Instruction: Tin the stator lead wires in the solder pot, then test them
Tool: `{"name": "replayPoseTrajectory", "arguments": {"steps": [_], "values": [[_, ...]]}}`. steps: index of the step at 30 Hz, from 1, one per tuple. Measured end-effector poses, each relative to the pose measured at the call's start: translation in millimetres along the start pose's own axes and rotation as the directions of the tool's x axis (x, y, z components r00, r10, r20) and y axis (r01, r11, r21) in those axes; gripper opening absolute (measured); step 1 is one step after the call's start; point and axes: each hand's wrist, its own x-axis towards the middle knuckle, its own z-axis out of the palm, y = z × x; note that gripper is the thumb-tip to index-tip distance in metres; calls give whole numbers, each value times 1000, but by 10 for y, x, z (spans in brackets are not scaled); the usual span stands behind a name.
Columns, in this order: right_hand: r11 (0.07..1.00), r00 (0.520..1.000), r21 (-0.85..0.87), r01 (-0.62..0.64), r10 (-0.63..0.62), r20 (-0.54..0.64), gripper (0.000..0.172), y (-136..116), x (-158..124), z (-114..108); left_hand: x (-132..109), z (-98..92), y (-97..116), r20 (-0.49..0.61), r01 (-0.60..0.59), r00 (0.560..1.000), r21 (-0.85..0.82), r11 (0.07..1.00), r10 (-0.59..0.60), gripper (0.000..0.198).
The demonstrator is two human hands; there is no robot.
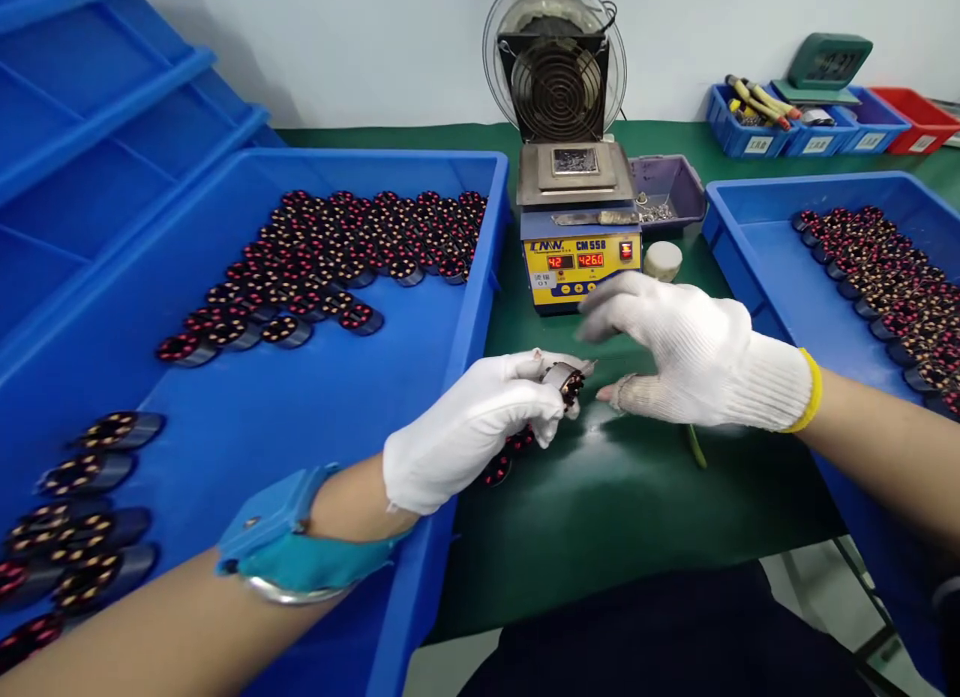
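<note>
While the gloved left hand (472, 422) is clamping its fingers around a small wound coil (568, 380) just above the green tabletop (600, 517), the right hand (690, 357) is hovering just beside it, fingers loosely spread and gripping nothing. The coil is sitting between the left blue tray (300, 397), which is carrying rows of similar coils (337, 247), and the right blue tray (787, 287), which is holding another batch (885, 267). Behind the hands, a yellow solder pot (581, 262) is showing red digits, and a fan (555, 77) is standing just behind it.
</note>
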Motion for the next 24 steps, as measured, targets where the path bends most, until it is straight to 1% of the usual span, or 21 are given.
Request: {"name": "replayPoseTrajectory", "arguments": {"steps": [1, 2, 3, 5, 6, 7, 8, 9, 10, 11, 12, 13, 14, 16, 19, 20, 21, 23, 24], "values": [[999, 1000, 49, -6, 6, -1, 50, -5, -7, 20, 6, -7, -4, 7, -4, 1000, 2, 1000, 4, 14], [995, 1000, 98, 22, -23, 14, 60, -10, -10, 51, 12, -15, -9, 21, -6, 1000, 16, 1000, 5, 9], [987, 996, 147, 69, -75, 39, 63, -14, -10, 90, 16, -22, -14, 47, -4, 999, 40, 999, 3, 10], [963, 985, 232, 135, -156, 75, 57, -20, 0, 173, 17, -27, -26, 97, -12, 995, 91, 996, 4, 18], [959, 987, 256, 124, -146, 67, 54, -20, 6, 209, 13, -20, -34, 97, -31, 995, 100, 994, 21, 16], [958, 993, 270, 94, -110, 45, 53, -19, 11, 238, 5, -7, -44, 72, -64, 996, 104, 992, 57, 12], [958, 998, 281, 54, -59, 12, 53, -19, 15, 260, -7, 14, -57, 25, -117, 993, 113, 987, 115, 15], [957, 1000, 289, 10, -3, -23, 54, -19, 17, 275, -22, 40, -73, -35, -184, 981, 138, 973, 191, 32], [954, 997, 297, -29, 48, -55, 55, -22, 15, 286, -39, 68, -92, -94, -254, 957, 189, 949, 275, 54], [951, 993, 304, -59, 88, -82, 56, -27, 10, 294, -55, 97, -111, -129, -308, 928, 264, 914, 350, 73], [948, 988, 309, -81, 118, -102, 55, -35, 2, 301, -70, 122, -130, -140, -338, 903, 351, 873, 406, 85], [945, 983, 311, -99, 141, -117, 55, -46, -9, 306, -81, 142, -144, -139, -348, 886, 431, 833, 442, 88], [944, 978, 310, -114, 161, -131, 54, -58, -21, 310, -89, 157, -153, -138, -339, 878, 497, 799, 458, 84], [946, 972, 298, -125, 177, -155, 52, -82, -45, 311, -94, 169, -148, -165, -289, 873, 582, 760, 459, 67], [950, 965, 287, -122, 182, -191, 47, -92, -60, 292, -99, 164, -104, -226, -211, 874, 623, 753, 431, 36], [946, 962, 299, -127, 191, -197, 44, -84, -55, 284, -105, 159, -86, -230, -192, 882, 620, 761, 410, 25], [935, 957, 328, -134, 208, -202, 42, -68, -45, 278, -114, 152, -71, -217, -186, 897, 603, 776, 384, 19], [883, 947, 445, -150, 257, -192, 39, -17, -12, 279, -136, 128, -49, -140, -199, 938, 531, 824, 317, 19], [840, 942, 520, -156, 284, -176, 38, 13, 9, 285, -146, 110, -42, -106, -213, 949, 477, 853, 296, 18]]}}
